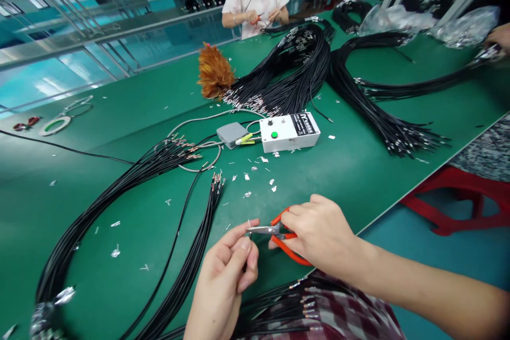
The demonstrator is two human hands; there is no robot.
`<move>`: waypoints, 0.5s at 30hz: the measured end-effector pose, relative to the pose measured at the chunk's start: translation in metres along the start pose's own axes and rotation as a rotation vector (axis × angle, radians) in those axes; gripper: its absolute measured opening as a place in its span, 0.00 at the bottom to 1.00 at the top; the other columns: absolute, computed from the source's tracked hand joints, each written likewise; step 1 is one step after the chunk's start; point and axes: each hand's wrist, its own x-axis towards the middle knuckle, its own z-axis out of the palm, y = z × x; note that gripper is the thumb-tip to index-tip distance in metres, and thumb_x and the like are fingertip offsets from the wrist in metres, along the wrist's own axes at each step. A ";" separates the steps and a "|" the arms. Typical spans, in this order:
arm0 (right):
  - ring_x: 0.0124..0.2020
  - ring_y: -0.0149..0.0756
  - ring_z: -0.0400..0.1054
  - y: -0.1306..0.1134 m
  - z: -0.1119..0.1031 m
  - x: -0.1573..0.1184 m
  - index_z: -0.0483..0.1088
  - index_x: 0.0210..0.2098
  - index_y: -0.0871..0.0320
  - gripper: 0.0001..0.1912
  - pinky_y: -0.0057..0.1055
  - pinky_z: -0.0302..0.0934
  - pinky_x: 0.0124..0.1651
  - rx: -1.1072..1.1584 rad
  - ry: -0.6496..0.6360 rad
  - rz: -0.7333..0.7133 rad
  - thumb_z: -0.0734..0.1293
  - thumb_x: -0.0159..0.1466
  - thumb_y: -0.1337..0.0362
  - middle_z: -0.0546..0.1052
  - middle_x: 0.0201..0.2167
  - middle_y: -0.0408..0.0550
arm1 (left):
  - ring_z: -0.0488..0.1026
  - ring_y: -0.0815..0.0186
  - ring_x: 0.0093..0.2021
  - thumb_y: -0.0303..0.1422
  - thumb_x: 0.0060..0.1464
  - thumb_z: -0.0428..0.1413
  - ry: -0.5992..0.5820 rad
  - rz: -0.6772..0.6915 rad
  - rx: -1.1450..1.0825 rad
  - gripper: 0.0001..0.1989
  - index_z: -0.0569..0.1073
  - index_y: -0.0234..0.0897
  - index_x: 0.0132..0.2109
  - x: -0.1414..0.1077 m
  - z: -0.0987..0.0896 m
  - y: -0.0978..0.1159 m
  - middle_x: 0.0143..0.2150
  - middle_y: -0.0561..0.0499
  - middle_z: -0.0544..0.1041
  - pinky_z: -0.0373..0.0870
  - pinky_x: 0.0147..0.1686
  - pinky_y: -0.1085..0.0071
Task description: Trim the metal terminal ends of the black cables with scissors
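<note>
My right hand (314, 226) is wrapped round the orange handles of a pair of scissors (274, 229). Their blades point left and reach the fingertips of my left hand (229, 271). That hand pinches the end of a thin black cable, with a small pale strand sticking up at the blade tips; most of the cable is hidden by the fingers. Left of it lies a bundle of black cables (199, 255) with stripped copper ends. More black cables (279, 321) rest across a checked cloth on my lap.
Beyond my hands sit a white box with a green button (290, 133), a grey block (231, 134), an orange feather duster (215, 71) and large cable bundles (295, 69). Scraps litter the green table (151, 234). A person (255, 0) works across; a red stool (470, 196) stands right.
</note>
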 end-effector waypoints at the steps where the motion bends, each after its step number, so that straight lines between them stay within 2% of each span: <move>1: 0.19 0.35 0.67 0.000 0.000 0.000 0.71 0.21 0.60 0.26 0.34 0.40 0.27 0.004 -0.015 0.000 0.60 0.65 0.47 0.76 0.19 0.48 | 0.50 0.79 0.18 0.34 0.56 0.58 -0.004 0.003 0.004 0.16 0.72 0.31 0.50 0.001 0.000 0.000 0.23 0.56 0.67 0.43 0.21 0.73; 4: 0.19 0.34 0.65 0.001 0.002 0.000 0.70 0.21 0.60 0.25 0.34 0.41 0.27 0.061 -0.056 0.036 0.62 0.63 0.47 0.76 0.20 0.49 | 0.49 0.79 0.18 0.34 0.57 0.57 -0.013 0.003 0.025 0.16 0.72 0.31 0.51 0.004 -0.003 -0.001 0.23 0.57 0.66 0.42 0.21 0.73; 6: 0.19 0.32 0.62 0.004 0.004 0.001 0.68 0.19 0.58 0.26 0.33 0.42 0.27 0.236 -0.094 0.132 0.63 0.60 0.43 0.74 0.18 0.47 | 0.49 0.79 0.18 0.34 0.56 0.58 -0.013 0.000 0.027 0.17 0.71 0.31 0.50 0.006 -0.005 -0.001 0.22 0.57 0.66 0.42 0.21 0.73; 8: 0.17 0.30 0.59 0.010 0.006 0.003 0.64 0.17 0.57 0.29 0.30 0.44 0.25 0.601 -0.188 0.293 0.63 0.57 0.38 0.69 0.14 0.42 | 0.49 0.78 0.18 0.35 0.56 0.58 -0.004 0.006 0.026 0.18 0.71 0.31 0.51 0.006 -0.005 -0.001 0.22 0.57 0.66 0.42 0.20 0.73; 10: 0.17 0.29 0.58 0.018 0.008 0.007 0.63 0.18 0.56 0.32 0.28 0.47 0.23 1.074 -0.322 0.478 0.58 0.57 0.34 0.64 0.14 0.39 | 0.50 0.77 0.18 0.36 0.56 0.58 0.007 0.038 0.037 0.19 0.69 0.32 0.53 0.005 -0.003 -0.002 0.22 0.57 0.65 0.43 0.20 0.74; 12: 0.19 0.30 0.61 0.026 0.008 0.011 0.63 0.21 0.57 0.34 0.26 0.49 0.23 1.456 -0.447 0.611 0.51 0.60 0.33 0.67 0.18 0.41 | 0.52 0.76 0.18 0.37 0.57 0.56 0.013 0.089 0.088 0.20 0.67 0.34 0.54 0.004 0.001 -0.005 0.22 0.58 0.66 0.46 0.20 0.75; 15: 0.26 0.31 0.66 0.031 0.009 0.012 0.65 0.25 0.58 0.35 0.24 0.51 0.25 1.692 -0.518 0.665 0.48 0.61 0.34 0.72 0.25 0.46 | 0.59 0.73 0.16 0.38 0.58 0.54 0.036 0.229 0.299 0.14 0.69 0.34 0.47 0.009 -0.001 -0.001 0.22 0.55 0.69 0.56 0.19 0.74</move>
